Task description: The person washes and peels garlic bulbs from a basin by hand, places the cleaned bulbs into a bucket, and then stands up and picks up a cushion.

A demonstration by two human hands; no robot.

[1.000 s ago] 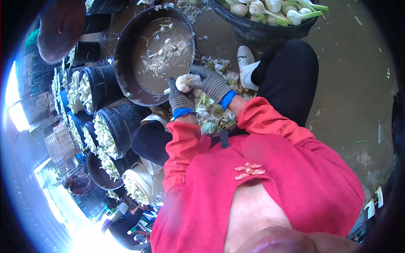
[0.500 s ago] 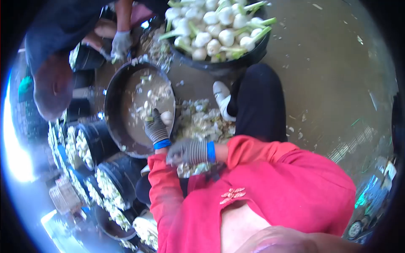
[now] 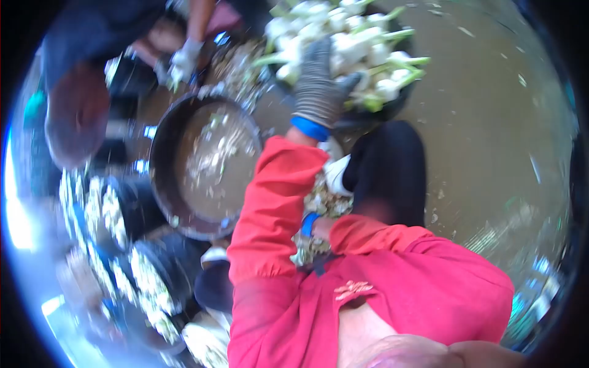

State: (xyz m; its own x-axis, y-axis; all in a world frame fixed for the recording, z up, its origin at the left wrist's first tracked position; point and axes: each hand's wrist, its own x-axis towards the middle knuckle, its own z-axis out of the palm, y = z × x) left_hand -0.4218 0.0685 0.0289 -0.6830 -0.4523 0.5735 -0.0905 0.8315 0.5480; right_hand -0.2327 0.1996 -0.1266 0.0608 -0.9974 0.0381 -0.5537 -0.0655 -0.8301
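My left hand (image 3: 319, 83), in a grey striped glove with a blue cuff, reaches over a heap of white bulbs (image 3: 362, 49) that look like fresh garlic with short green stems. Its fingers are stretched out and the thumb is spread, overlapping the near side of the heap. A black tub (image 3: 399, 101) holds these bulbs. Low in front of my body, only the blue cuff (image 3: 310, 224) and wrist of my right hand show; its fingers are hidden behind my left sleeve. Left of my arm stands a wide dark basin (image 3: 164, 184) with scraps and peelings (image 3: 215, 156) inside.
Peelings (image 3: 325, 199) lie by my shoe. At upper left, a person with gloved hands (image 3: 184, 61) bends over greenish-white pieces. Dark buckets (image 3: 144, 205) of pale trimmings (image 3: 150, 282) line the left side. Wet brown floor (image 3: 485, 122) extends to the right.
My left hand has moved up and right from the dark basin to the bulb heap. A round bulb seen by it in the basin no longer shows. My right hand is now covered.
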